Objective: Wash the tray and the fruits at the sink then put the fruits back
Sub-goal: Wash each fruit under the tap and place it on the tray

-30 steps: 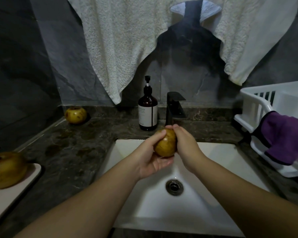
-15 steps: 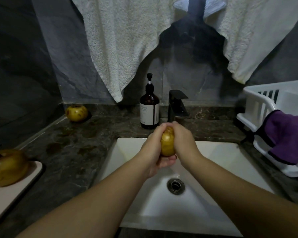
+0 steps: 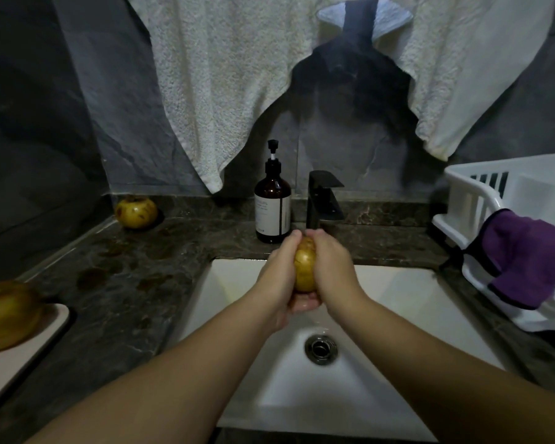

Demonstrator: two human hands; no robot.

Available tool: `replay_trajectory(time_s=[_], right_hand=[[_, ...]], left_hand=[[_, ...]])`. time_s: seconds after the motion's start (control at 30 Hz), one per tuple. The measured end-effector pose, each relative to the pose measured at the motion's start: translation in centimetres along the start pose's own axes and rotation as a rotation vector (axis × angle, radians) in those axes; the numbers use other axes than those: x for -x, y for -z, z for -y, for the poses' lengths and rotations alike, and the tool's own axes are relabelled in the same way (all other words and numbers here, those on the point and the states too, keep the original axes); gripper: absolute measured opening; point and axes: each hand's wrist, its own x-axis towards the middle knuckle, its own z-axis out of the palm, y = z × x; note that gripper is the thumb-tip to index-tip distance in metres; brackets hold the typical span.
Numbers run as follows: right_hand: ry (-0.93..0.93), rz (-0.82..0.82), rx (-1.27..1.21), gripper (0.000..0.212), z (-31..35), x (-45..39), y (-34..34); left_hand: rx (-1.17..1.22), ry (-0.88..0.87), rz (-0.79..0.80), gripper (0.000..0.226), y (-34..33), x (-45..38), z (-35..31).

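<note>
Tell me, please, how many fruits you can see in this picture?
3: one fruit gripped between the left hand and right hand over the sink, one at the counter's back left corner, one on the tray. Others may be out of frame.

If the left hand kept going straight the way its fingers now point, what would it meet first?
Probably the brown pump bottle on the counter, just beyond the left hand gripping the fruit; depth is unclear.

Yellow-brown fruit (image 3: 305, 267) over white sink (image 3: 398, 293); another fruit (image 3: 8, 315) on tray (image 3: 29, 354).
</note>
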Motion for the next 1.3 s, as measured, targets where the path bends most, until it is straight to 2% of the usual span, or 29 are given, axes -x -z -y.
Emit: replay_trajectory(time_s=[0.1,0.2,0.27,0.33,0.4,0.47,0.57,0.63,0.7,0.77,0.83,0.93,1.03,1.07,1.1,1.17,1.2,1.27,1.3], right_hand=[[0.056,-0.005,0.064,0.04,0.2,0.5,0.2],[-0.006,0.058,-0.03,0.032,0.3,0.2,0.7],[-0.028,0.034,0.0,0.035,0.4,0.3,0.5],[0.025,0.01,0.015,0.04,0.8,0.7,0.4],[-0.025,0.074,-0.075,0.032,0.8,0.3,0.6],[-0.106,0.041,-0.134,0.029,0.5,0.1,0.6],[-0.065,0.001,-0.124,0.032,1.3,0.8,0.5],[-0.13,0.072,-0.183,0.032,1.5,0.5,0.8],[-0.213,0.035,-0.195,0.033,0.8,0.7,0.4],[-0.105,0.001,-0.032,0.04,1.1,1.7,-0.1],[0.0,-0.044,0.01,0.037,1.2,1.1,0.4],[-0.187,0.034,-0.169,0.027,0.9,0.6,0.7],[-0.032,0.032,0.02,0.022,0.4,1.4,-0.2],[0.026,0.008,0.025,0.023,0.2,1.3,-0.2],[-0.003,0.023,-0.023,0.025,0.4,1.0,0.2],[-0.265,0.129,-0.203,0.032,0.9,0.5,0.8],[-0.391,0.182,-0.211,0.041,0.7,0.5,1.1],[-0.381,0.322,0.066,0.059,0.7,0.9,1.5],[-0.311,0.32,0.2,0.063,0.5,1.0,1.6]], left_hand=[[-0.011,0.034,0.027,0.054,-0.1,-0.1,0.0],[-0.046,-0.012,-0.02,0.056,0.0,-0.3,0.2],[-0.017,-0.022,0.001,0.048,-0.1,-0.2,0.1],[-0.04,-0.032,0.05,0.041,-0.3,-0.1,0.3],[-0.051,-0.045,0.003,0.049,-0.2,-0.1,0.3],[-0.004,-0.033,-0.015,0.055,-0.2,-0.2,0.2],[-0.023,-0.031,0.01,0.055,-0.1,-0.4,0.3],[-0.061,-0.072,-0.022,0.053,-0.1,-0.6,0.4],[-0.067,-0.079,-0.036,0.049,0.2,-0.7,0.4],[-0.101,-0.068,0.013,0.045,0.3,-0.6,0.6],[-0.161,-0.132,0.005,0.042,0.0,-0.7,1.1],[-0.219,-0.234,-0.122,0.037,0.1,-1.0,0.9],[-0.248,-0.253,-0.14,0.038,0.2,-1.2,0.9],[-0.247,-0.282,-0.149,0.039,0.2,-1.4,1.0],[-0.252,-0.327,-0.161,0.038,0.2,-1.5,1.1],[-0.325,-0.427,-0.177,0.037,0.5,-1.7,0.8],[-0.395,-0.455,-0.183,0.037,0.9,-1.9,0.6],[-0.488,-0.392,-0.157,0.047,1.8,-2.3,0.5],[-0.473,-0.282,-0.116,0.055,2.1,-2.1,0.5]])
